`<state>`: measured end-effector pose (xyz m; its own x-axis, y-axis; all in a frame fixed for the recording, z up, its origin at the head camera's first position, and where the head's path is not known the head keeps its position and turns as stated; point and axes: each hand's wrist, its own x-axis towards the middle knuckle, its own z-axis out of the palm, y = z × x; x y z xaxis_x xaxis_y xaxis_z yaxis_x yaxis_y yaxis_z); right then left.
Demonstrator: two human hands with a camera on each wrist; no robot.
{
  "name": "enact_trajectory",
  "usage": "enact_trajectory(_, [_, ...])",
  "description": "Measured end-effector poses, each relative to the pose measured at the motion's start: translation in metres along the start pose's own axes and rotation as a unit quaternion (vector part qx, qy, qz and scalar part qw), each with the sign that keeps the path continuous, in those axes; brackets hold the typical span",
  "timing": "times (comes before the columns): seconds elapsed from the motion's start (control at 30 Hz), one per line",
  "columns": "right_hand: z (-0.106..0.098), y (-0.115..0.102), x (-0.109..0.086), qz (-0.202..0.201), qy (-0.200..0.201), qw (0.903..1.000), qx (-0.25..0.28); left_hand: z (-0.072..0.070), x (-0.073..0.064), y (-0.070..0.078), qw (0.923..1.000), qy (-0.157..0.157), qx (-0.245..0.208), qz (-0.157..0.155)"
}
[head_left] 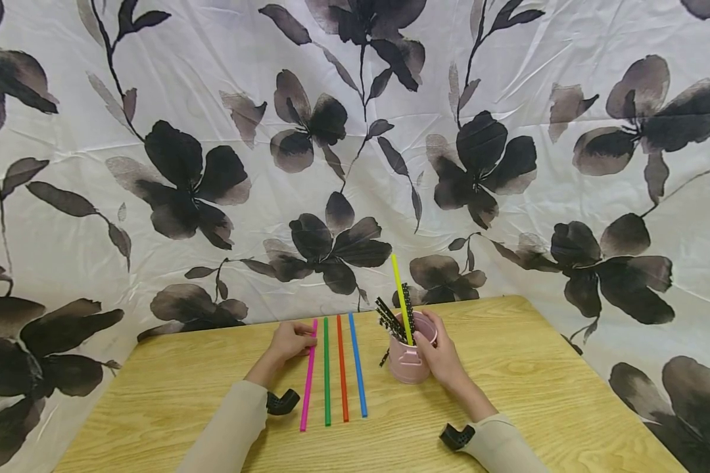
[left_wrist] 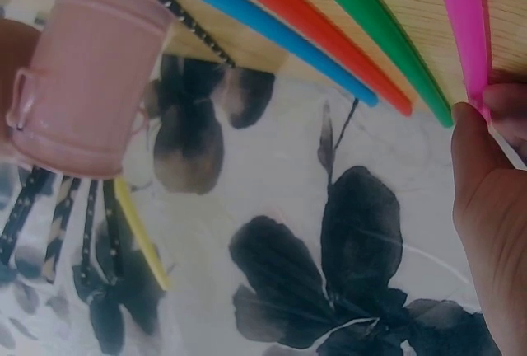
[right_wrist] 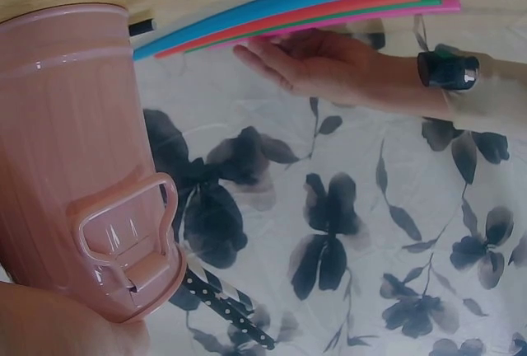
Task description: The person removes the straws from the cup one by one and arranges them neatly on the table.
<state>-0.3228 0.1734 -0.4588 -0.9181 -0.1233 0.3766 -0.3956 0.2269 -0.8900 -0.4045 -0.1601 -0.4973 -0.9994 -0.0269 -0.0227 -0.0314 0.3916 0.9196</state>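
Near the table's back edge, my left hand (head_left: 292, 339) pinches the far end of a pink straw (head_left: 308, 387) between thumb and fingertips; the left wrist view shows the pinch closely. To its right lie a green straw (head_left: 327, 374), a red straw (head_left: 342, 374) and a blue straw (head_left: 358, 371), roughly parallel on the table. My right hand (head_left: 444, 351) grips the right side of a small pink metal bucket (head_left: 410, 364), thumb at the rim. Inside the bucket lean a yellow straw (head_left: 402, 295) and several black patterned straws (head_left: 392, 318). Part of the right hand is hidden behind the bucket.
Everything sits on a light wooden table (head_left: 526, 374). One black patterned straw (head_left: 384, 358) lies on the table at the bucket's left. Behind the back edge hangs a white floral cloth (head_left: 260, 190). Both wrists carry black camera mounts (head_left: 283, 402).
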Motion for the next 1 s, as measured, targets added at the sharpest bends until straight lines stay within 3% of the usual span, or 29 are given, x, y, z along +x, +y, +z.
enact_trajectory(1.0, [0.0014, -0.0054, -0.0037, 0.004, 0.006, 0.9999, -0.011, 0.0037, 0.0009, -0.0049, 0.9971, 0.041, 0.061, 0.017])
